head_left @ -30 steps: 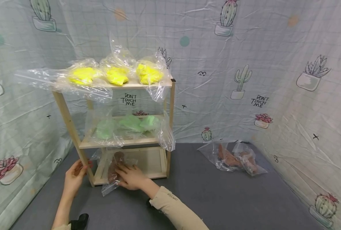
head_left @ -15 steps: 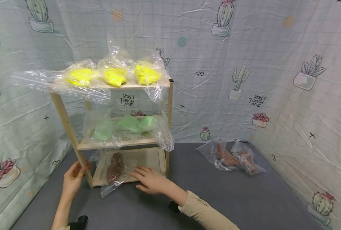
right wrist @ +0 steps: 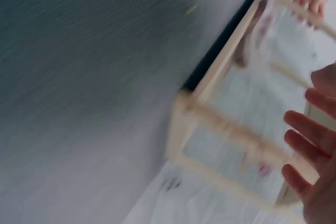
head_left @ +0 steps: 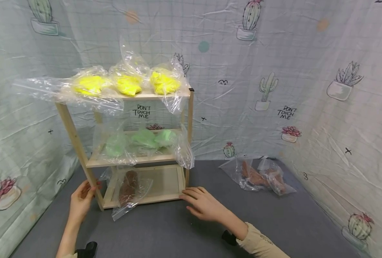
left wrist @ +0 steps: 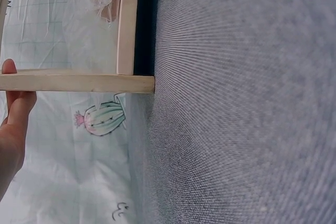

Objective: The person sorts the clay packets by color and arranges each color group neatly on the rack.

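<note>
A three-tier wooden shelf rack (head_left: 155,96) stands on the grey tabletop. My left hand (head_left: 80,201) grips its front left post (left wrist: 79,83), with the thumb on one side and fingers on the other in the left wrist view. On the bottom tier, toward the left, lies a clear zip bag (head_left: 128,188) with a brown lump inside, its end drooping over the front edge. My right hand (head_left: 204,205) is beside the rack's lower right front corner, holding nothing. Its fingers (right wrist: 310,132) are spread and relaxed in the right wrist view.
Bags with yellow contents (head_left: 128,84) line the top tier, some plastic overhanging its edge. Bags with green contents (head_left: 146,139) fill the middle tier. Further bags with reddish-brown contents (head_left: 255,176) lie on the table at right, before a cactus-print curtain (head_left: 223,118).
My right hand has come off the brown lump's bag and moved right to the rack's right corner. The bag stays on the bottom tier. My left hand keeps its grip on the post.
</note>
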Demonstrator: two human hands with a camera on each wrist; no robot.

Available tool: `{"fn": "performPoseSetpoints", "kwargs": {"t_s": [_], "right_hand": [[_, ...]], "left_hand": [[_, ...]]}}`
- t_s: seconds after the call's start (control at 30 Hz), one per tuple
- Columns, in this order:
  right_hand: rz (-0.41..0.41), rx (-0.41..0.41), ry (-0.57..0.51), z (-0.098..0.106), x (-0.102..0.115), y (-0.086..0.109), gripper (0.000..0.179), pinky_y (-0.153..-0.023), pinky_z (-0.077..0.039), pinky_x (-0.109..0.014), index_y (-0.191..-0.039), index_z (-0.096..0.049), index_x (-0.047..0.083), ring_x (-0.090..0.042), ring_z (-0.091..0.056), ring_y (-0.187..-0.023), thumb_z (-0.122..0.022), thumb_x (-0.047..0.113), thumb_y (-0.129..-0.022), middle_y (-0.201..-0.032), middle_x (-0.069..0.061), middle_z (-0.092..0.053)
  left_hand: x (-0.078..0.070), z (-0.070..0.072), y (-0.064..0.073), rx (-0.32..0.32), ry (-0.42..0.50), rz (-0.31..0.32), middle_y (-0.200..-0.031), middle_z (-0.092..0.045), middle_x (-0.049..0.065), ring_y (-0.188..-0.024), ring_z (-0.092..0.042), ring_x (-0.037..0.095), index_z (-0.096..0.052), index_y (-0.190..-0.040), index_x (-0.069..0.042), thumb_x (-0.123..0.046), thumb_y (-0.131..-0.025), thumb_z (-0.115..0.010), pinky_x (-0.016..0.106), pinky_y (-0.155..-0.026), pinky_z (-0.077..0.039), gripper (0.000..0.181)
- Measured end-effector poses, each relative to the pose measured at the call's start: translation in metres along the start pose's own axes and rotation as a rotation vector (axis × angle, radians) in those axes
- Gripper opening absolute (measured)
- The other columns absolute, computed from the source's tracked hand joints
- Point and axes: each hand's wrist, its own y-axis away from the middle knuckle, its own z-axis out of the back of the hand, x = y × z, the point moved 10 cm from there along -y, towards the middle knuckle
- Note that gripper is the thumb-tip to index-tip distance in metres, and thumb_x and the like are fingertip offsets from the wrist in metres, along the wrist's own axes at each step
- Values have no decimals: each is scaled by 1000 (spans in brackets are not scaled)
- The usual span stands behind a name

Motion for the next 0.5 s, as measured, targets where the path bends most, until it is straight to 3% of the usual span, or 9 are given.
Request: {"fn": "performPoseSetpoints", "kwargs": {"t_s": [0.1,0.17,0.3,0.4,0.43,0.5], "right_hand": [[-40,-44,-26,10,-21,24,41,-88,-39,-36,-123,-50,19,-17,-48,-114,-60,21,-83,-122,0,-53],[-76,-64,-39,16,-36,41,42,-85,-39,-37,-123,-50,19,-18,-48,-111,-61,19,-82,-121,0,-54],[-154,-100,-26,27,-67,72,47,-82,-40,-40,-122,-51,17,-20,-48,-107,-65,14,-78,-119,-3,-54],[-235,-104,28,28,-92,95,51,-80,-41,-44,-122,-51,14,-24,-47,-106,-69,12,-74,-119,-8,-52],[-271,-98,47,26,-101,103,52,-79,-41,-45,-122,-51,13,-26,-47,-106,-70,12,-73,-119,-10,-52],[-355,-70,79,21,-121,120,52,-80,-40,-49,-123,-50,11,-31,-45,-108,-69,13,-75,-122,-15,-49]], "left_hand": [[1,0,0,3,48,-11,-95,-66,-10,-81,-63,-2,-57,-111,-3,-3,-88,-51,10,-64,-45,24],[-2,-1,1,-21,-15,5,-93,-65,-14,-80,-62,-4,-58,-110,-8,-5,-88,-51,9,-64,-44,23],[-4,-1,1,-20,2,-11,-94,-66,-13,-81,-63,-4,-59,-110,-9,0,-88,-50,9,-64,-44,26],[-5,0,1,-51,-91,31,-92,-64,-17,-80,-62,-6,-58,-110,-8,-1,-88,-49,8,-64,-43,25],[-3,1,1,-55,-117,53,-92,-64,-18,-80,-62,-6,-57,-112,-4,-1,-89,-48,8,-65,-43,25],[17,10,-1,-60,-177,56,-93,-63,-19,-81,-61,-7,-55,-115,0,-3,-89,-49,8,-65,-43,26]]}}
